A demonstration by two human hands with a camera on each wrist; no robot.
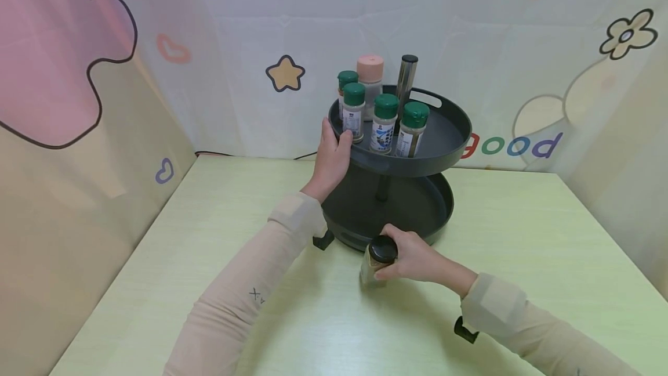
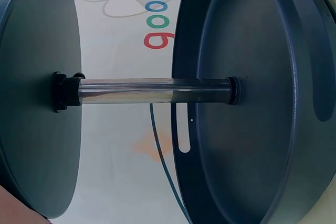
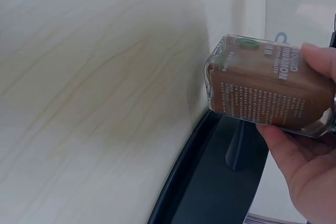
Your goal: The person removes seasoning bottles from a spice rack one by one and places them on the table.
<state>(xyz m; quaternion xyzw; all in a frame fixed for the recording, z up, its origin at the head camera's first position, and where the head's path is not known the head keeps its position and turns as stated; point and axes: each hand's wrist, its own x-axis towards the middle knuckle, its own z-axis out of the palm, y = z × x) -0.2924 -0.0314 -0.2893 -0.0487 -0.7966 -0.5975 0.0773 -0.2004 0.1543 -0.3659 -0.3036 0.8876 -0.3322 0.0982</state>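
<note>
In the head view my right hand (image 1: pixel 414 257) grips a square glass spice jar (image 1: pixel 371 268) with a black lid, close in front of the two-tier turntable. The right wrist view shows brown powder in this jar (image 3: pixel 257 85) and the words "ground cinnamon", with thumb and fingers on opposite sides. My left hand (image 1: pixel 333 158) rests against the left side of the upper tray (image 1: pixel 412 166), its fingers and thumb extended up along the rim. Just above the thumb stands a green-capped shaker (image 1: pixel 353 118). Below, the dark lower tray (image 1: pixel 412 208) shows its bare floor.
More green-capped shakers (image 1: pixel 383 129) and a pink-capped bottle (image 1: pixel 370 83) stand on the upper tray around the metal post (image 1: pixel 407 77). The pale wood-grain table (image 1: pixel 235 237) spreads around the turntable. A printed cloth (image 1: pixel 235 91) hangs behind it, and a thin cable (image 2: pixel 163 158) runs behind the stand.
</note>
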